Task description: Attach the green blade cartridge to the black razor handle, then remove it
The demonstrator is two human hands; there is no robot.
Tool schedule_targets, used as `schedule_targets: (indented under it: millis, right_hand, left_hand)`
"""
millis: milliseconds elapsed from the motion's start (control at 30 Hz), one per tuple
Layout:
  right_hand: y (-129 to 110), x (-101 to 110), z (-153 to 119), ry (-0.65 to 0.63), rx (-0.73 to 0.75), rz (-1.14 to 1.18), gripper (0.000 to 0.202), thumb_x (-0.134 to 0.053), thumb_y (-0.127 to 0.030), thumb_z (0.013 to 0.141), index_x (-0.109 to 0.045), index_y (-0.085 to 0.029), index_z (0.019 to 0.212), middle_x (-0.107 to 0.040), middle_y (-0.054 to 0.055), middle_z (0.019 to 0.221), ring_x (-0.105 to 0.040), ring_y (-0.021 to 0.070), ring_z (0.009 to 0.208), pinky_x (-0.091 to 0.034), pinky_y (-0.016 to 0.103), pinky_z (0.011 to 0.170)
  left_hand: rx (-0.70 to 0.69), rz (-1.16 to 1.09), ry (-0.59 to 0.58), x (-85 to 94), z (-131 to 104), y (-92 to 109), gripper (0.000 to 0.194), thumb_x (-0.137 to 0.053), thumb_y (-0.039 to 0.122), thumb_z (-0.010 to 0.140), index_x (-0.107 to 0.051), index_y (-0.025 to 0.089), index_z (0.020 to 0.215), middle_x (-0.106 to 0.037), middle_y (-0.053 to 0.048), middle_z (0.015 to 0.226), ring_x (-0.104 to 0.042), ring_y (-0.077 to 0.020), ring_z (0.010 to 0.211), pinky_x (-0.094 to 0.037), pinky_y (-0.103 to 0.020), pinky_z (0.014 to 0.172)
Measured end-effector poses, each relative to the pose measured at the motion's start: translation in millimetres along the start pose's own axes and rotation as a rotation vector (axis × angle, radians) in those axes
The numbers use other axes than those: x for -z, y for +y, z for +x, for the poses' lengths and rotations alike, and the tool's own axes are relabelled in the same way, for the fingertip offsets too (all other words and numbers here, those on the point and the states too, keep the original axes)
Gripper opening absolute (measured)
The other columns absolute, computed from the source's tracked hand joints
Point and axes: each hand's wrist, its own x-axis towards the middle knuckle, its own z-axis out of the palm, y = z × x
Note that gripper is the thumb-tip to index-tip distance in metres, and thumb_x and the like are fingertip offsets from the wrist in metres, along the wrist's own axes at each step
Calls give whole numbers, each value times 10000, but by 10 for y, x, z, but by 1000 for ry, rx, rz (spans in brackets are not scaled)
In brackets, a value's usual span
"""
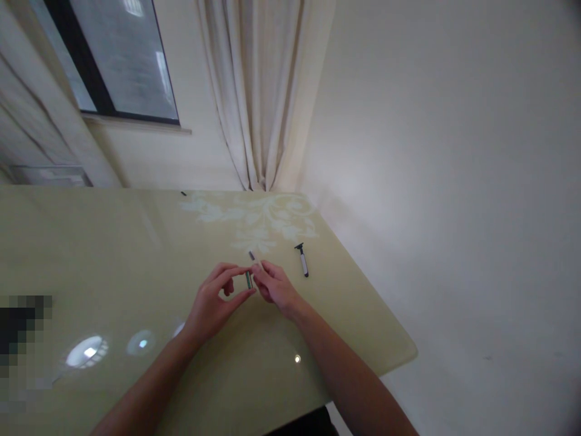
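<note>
My left hand pinches a small dark green strip-like piece between thumb and forefinger, its ends at the two fingertips. Close against it on the right, my right hand is closed around a thin light-coloured tool, whose grey tip points up and away to the left. The two hands meet at their fingertips above the table. Beyond my right hand, to the right, a razor with a dark head and a grey handle lies on the table.
The glossy pale table has its right edge running diagonally past the razor. A small black piece lies at the far edge. Curtains and a window stand behind. A dark pixelated patch is at the left.
</note>
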Motion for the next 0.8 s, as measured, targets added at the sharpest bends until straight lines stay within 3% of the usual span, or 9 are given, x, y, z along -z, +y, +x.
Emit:
schedule_targets:
  millis: [100, 233, 367, 500, 667, 800]
  right_hand:
    - [-83, 96, -9, 3, 82, -192, 455, -455, -620, 1009, -647, -216, 924, -421, -55, 658, -322, 101, 496, -245, 236, 482]
    - [-171, 168, -68, -57, 233, -580, 420, -436, -438, 1063, -682, -200, 820, -535, -9, 715, -498, 143, 692, -350, 254, 669]
    - [-179, 114, -117, -121, 246, -745, 357, -480, -375, 1057, -665, -199, 808, -585, -12, 718, -513, 141, 683, -315, 259, 666]
    - [-190, 102, -122, -36, 190, -785, 357, -505, -385, 1048, -661, -185, 797, -569, -14, 694, -495, 136, 672, -297, 260, 646]
    - [-210, 125, -114, -150, 163, -687, 364, -487, -381, 1044, -692, -174, 826, -554, -20, 715, -487, 126, 680, -327, 249, 652]
    - [-213, 138, -106, -104, 155, -704, 370, -512, -372, 1020, -675, -168, 758, -521, -25, 662, -462, 123, 642, -307, 259, 630]
  left_hand:
    - [72, 3, 64, 24, 5, -53, 361, -779, 451, 877, -715, 251, 1171, -647, -22, 1002, -525, -102, 632, -506, -259, 607]
    - [133, -35, 64, 45, 8, -139, 352, -791, 449, 864, -734, 252, 1151, -639, 1, 935, -521, -96, 606, -491, -244, 579]
    - [140, -70, 13, 41, 2, -180, 346, -764, 434, 886, -741, 255, 1180, -642, -8, 954, -552, -99, 636, -499, -236, 583]
    - [158, -73, 0, 50, 3, -174, 357, -776, 441, 864, -747, 240, 1158, -649, -14, 949, -563, -108, 646, -506, -240, 583]
    - [154, -58, 5, 97, 10, -138, 352, -779, 444, 860, -755, 239, 1146, -652, -14, 937, -564, -114, 655, -505, -247, 604]
    - [118, -57, -27, 118, 12, -119, 337, -769, 421, 870, -751, 241, 1154, -650, -12, 931, -566, -115, 658, -498, -247, 605]
